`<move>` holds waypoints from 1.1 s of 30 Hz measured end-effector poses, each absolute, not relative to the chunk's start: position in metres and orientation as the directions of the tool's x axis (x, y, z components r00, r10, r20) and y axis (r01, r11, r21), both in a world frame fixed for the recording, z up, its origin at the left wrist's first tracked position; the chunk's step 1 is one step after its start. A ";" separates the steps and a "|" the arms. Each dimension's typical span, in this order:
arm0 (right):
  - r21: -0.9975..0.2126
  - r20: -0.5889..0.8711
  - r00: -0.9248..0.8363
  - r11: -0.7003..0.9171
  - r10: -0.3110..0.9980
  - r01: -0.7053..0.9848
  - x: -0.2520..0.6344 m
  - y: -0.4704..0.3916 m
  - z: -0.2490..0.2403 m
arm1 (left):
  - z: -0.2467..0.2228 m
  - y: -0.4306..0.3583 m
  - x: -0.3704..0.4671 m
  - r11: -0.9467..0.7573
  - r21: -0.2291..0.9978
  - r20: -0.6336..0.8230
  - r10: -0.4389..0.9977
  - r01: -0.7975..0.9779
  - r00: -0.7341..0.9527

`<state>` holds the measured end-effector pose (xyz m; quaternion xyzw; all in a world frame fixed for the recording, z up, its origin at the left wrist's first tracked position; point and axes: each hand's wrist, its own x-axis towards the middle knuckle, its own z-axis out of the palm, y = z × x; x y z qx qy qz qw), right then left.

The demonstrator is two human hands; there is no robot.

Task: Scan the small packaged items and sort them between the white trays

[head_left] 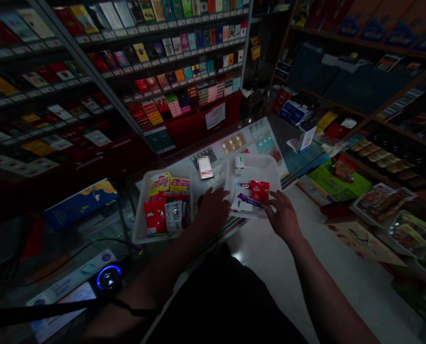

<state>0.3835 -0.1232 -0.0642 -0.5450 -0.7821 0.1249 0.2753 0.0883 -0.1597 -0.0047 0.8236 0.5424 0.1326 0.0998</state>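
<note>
A whitish plastic tray [273,168] stands at the glass counter's front edge. It holds a red snack packet [260,189], a thin purple stick packet [250,199], white packets and a small white-and-green box [239,163]. My right hand [283,217] reaches over this tray's right side, its fingertips closed on the near end of the purple packet. My left hand [215,208] is between the two trays, by the left rim of this one, fingers apart with nothing seen in them. To its left, another tray [140,210] is full of red, yellow and grey snack packets.
Under the glass counter [195,167] are boxed goods; a white box [205,168] lies on top. A device with a blue lit ring [109,277] and a cable are at left. Shelves of packs [184,43] rise behind. Cartons and a green box [338,184] stand at right.
</note>
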 end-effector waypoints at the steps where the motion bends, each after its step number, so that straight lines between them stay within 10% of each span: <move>1: -0.518 0.312 -0.252 0.386 0.916 0.763 0.373 -0.130 -0.063 | -0.004 -0.167 0.077 -0.362 0.323 0.118 0.932 0.874 0.343; 17: -0.665 0.081 -0.572 0.472 0.816 0.579 0.165 -0.217 -0.027 | -0.063 -0.271 -0.112 0.119 0.344 0.053 0.988 0.931 -0.146; 33: -0.440 -0.363 -0.412 0.236 0.836 0.866 0.071 -0.223 -0.034 | -0.069 -0.223 -0.125 0.027 0.373 -0.107 0.994 0.927 0.014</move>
